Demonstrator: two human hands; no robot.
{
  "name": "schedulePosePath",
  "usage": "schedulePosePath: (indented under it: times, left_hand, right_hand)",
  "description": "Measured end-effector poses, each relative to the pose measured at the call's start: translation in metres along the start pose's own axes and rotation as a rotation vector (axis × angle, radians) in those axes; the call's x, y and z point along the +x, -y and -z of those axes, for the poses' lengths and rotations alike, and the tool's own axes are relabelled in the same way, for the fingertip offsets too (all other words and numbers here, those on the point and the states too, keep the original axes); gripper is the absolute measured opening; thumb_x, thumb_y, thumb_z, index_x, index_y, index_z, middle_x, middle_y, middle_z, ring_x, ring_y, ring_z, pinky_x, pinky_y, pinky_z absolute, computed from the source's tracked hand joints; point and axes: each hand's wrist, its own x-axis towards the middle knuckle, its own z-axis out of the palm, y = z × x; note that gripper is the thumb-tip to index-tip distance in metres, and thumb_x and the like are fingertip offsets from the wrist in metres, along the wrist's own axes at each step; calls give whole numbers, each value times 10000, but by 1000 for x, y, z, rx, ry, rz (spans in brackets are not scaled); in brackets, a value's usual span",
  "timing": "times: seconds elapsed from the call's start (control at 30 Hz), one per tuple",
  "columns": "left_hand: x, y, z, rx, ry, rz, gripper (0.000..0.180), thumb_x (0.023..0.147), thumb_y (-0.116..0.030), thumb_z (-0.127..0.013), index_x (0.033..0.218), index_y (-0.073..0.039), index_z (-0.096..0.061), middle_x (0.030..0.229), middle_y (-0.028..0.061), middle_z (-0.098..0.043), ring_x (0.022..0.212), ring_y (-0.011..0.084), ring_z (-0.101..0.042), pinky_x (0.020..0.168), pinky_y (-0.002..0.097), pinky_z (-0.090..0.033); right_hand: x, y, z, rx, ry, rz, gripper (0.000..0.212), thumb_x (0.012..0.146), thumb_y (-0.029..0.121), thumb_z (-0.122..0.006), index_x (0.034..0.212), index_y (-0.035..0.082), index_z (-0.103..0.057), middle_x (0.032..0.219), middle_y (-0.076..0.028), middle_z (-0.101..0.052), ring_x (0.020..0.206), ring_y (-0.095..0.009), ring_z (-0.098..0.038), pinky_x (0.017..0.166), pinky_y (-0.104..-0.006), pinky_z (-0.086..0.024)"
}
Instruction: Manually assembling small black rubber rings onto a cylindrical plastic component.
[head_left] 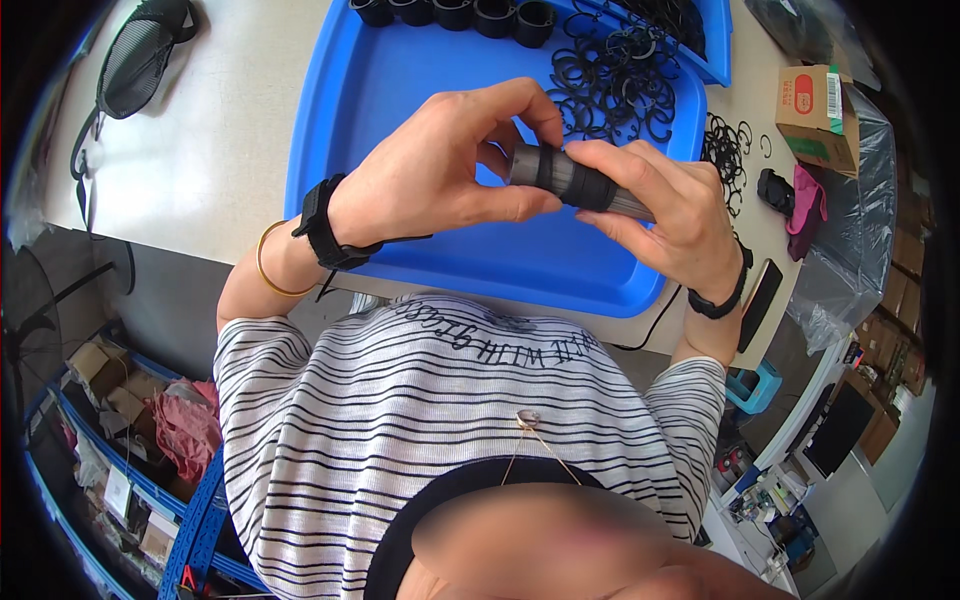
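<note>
Between my two hands, above the blue tray (pixel 450 85), is a dark grey cylindrical part with black bands (pixel 570 180), tilted down to the right. My left hand (pixel 430 165) closes its thumb and fingers about the part's left end. The right end sits in my right hand (pixel 680 205), with thumb and fingertips pressing near the black band. Behind the part, a pile of black open rings (pixel 620 90) lies in the tray. Several short black sleeves (pixel 452 14) stand in a row along the tray's far side.
A second blue bin (pixel 716 55) holds dark pieces at the far right. More loose black rings (pixel 728 160) lie beside the tray. To the right are a cardboard box (pixel 812 110) and a flat black object (pixel 761 300). A black mesh item (pixel 140 60) rests at far left.
</note>
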Motion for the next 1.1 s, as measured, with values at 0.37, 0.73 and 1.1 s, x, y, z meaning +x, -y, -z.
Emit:
schedulePosePath:
  times: [0.37,0.73,1.1]
  left_hand:
    - [0,2,-1,-7,-5,-9,364,809,6,-751,1114,25,-553,1079,84,-621,906,144,-657,890,330,-569]
    - [0,4,-3,-16,-17,-19,346,826,-10,-756,1110,24,-561,1073,82,-627,914,147,-657,886,333,-575]
    - [-1,2,-3,-4,-15,-24,347,831,-16,-756,1117,27,-564,1054,80,-634,907,146,-662,885,333,-574]
  right_hand:
    - [-1,-1,0,1,-1,-9,597,701,141,-838,1259,133,-626,847,-42,-641,636,-218,-648,519,-338,-511]
    - [-2,-2,0,12,4,-13,594,703,143,-835,1259,130,-625,863,-49,-649,645,-227,-652,524,-340,-511]
    - [-2,0,2,8,12,-9,614,698,147,-840,1268,125,-613,897,-59,-666,665,-236,-664,543,-342,-526]
